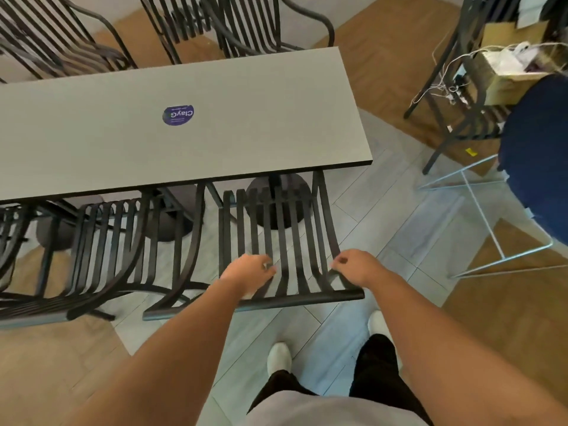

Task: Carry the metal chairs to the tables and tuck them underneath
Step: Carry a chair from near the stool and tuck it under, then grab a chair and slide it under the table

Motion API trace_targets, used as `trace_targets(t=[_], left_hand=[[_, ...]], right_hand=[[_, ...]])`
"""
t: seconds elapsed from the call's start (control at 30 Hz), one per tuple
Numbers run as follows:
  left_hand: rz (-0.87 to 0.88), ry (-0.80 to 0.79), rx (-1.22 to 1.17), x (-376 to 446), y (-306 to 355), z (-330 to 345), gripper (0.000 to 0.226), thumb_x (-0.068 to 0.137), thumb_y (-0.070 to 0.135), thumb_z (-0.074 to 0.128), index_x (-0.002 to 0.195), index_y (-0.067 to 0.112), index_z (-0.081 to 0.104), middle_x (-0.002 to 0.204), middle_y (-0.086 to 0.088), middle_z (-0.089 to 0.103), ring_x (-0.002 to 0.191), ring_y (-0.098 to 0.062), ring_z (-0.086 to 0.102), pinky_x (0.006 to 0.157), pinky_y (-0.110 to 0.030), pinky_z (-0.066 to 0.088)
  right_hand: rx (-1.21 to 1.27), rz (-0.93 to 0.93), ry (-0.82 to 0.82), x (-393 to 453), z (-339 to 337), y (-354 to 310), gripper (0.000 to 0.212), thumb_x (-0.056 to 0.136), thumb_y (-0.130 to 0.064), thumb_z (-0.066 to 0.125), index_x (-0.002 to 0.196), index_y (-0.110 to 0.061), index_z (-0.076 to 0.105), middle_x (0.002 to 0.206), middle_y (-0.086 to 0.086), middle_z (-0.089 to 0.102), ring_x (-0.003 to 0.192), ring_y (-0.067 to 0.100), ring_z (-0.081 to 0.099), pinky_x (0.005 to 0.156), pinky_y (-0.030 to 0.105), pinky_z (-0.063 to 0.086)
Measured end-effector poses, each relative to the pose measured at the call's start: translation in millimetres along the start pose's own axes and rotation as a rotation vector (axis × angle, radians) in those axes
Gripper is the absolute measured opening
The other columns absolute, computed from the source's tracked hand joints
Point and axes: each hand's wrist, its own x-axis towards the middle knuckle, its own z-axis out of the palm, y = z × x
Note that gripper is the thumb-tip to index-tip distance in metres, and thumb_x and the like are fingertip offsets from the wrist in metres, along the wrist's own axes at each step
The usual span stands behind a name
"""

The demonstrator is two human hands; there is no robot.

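Fingers (270,267) of both hands curl over the chair's (276,235) back slats, left hand (249,270) and right hand (358,267) gripping. Its seat sits partly under the counter's (215,167) near edge by the right corner. Tucking seems underway; next, push it further in.

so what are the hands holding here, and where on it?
Both hold the metal chair by its slatted backrest, near the top rail: left hand curled over the slats, right hand pinching the right edge.

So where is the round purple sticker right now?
On the grey tabletop, left of centre in the head view, beyond the chair both hands grip.
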Motion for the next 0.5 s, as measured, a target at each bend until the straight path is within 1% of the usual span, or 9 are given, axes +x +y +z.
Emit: trace_targets(t=[0.07, 0.13, 0.2, 0.3, 0.4, 0.5], left_hand=[[0.010, 0.019, -0.018, 15.6, 38.6, -7.2, 0.046, 0.107, 0.053, 0.044, 0.139, 0.025, 0.061, 0.126, -0.002, 0.071, 0.112, -0.020, 0.067, 0.101, -0.039, 0.054], [0.020, 0.046, -0.046, 30.8, 80.5, -13.6, 0.042, 0.108, 0.050, 0.044, 0.136, 0.025, 0.063, 0.126, -0.002, 0.070, 0.112, -0.021, 0.066, 0.101, -0.040, 0.053], [0.023, 0.088, -0.075, 45.8, 124.1, -17.5, 0.041, 0.108, 0.049, 0.044, 0.134, 0.025, 0.064, 0.125, -0.003, 0.071, 0.109, -0.021, 0.067, 0.099, -0.040, 0.055], [0.017, 0.118, -0.119, 61.3, 185.7, -16.3, 0.039, 0.109, 0.045, 0.046, 0.136, 0.024, 0.065, 0.125, -0.003, 0.072, 0.107, -0.020, 0.068, 0.095, -0.037, 0.055], [0.022, 0.095, -0.174, 82.8, 255.9, -10.2, 0.041, 0.108, 0.045, 0.049, 0.137, 0.022, 0.065, 0.129, -0.005, 0.070, 0.112, -0.022, 0.067, 0.101, -0.038, 0.053], [0.029, 0.110, -0.200, 104.9, 313.3, -4.2, 0.045, 0.107, 0.048, 0.048, 0.135, 0.019, 0.066, 0.127, -0.008, 0.071, 0.111, -0.026, 0.067, 0.099, -0.042, 0.055]], right_hand=[[-0.077, -0.029, 0.009, 13.0, -31.2, 17.8, 0.033, 0.105, -0.036, 0.053, 0.128, -0.017, 0.065, 0.126, 0.008, 0.067, 0.113, 0.026, 0.061, 0.103, 0.042, 0.050], [-0.147, -0.053, 0.003, 26.8, -62.6, 37.0, 0.034, 0.106, -0.034, 0.052, 0.131, -0.014, 0.064, 0.130, 0.010, 0.065, 0.117, 0.028, 0.060, 0.103, 0.041, 0.049], [-0.196, -0.072, -0.009, 40.5, -95.6, 59.1, 0.038, 0.106, -0.035, 0.052, 0.135, -0.013, 0.062, 0.134, 0.011, 0.063, 0.121, 0.030, 0.059, 0.105, 0.040, 0.048], [-0.243, -0.105, -0.034, 58.8, -140.9, 92.9, 0.039, 0.105, -0.038, 0.052, 0.133, -0.012, 0.062, 0.133, 0.012, 0.064, 0.119, 0.031, 0.060, 0.102, 0.039, 0.049], [-0.299, -0.090, -0.062, 71.2, -196.8, 135.3, 0.042, 0.104, -0.039, 0.052, 0.134, -0.010, 0.061, 0.135, 0.014, 0.062, 0.121, 0.032, 0.059, 0.098, 0.036, 0.048], [-0.330, -0.071, -0.062, 84.3, -241.5, 169.0, 0.045, 0.104, -0.041, 0.052, 0.133, -0.008, 0.062, 0.135, 0.015, 0.062, 0.120, 0.033, 0.059, 0.098, 0.037, 0.048]])
